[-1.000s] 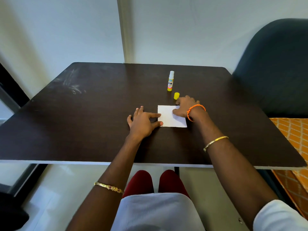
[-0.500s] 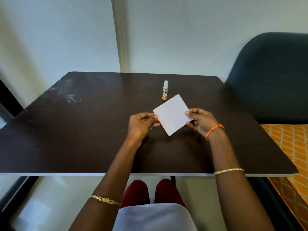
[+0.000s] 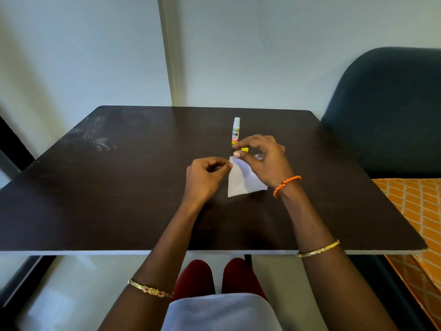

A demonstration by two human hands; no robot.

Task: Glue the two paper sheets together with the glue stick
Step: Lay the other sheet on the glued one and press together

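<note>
The white paper sheets (image 3: 240, 181) are held just above the dark table (image 3: 114, 192), near its middle. My left hand (image 3: 204, 178) pinches their upper left corner. My right hand (image 3: 265, 161) arches over the top edge, thumb and fingertips on the paper close to that same corner, and hides the sheets' right part. The glue stick (image 3: 235, 131) stands upright and uncapped just behind my hands, untouched. Its yellow cap (image 3: 244, 149) shows in the gap under my right fingers; it seems to lie on the table.
A dark padded chair (image 3: 386, 111) stands at the table's right side, with an orange patterned cloth (image 3: 415, 211) below it. A pale wall runs behind the table. My knees are under the near edge.
The sheets were lifted off the table and turned. My right hand has moved from their right edge over the top, near my left hand's corner. The view has shifted too.
</note>
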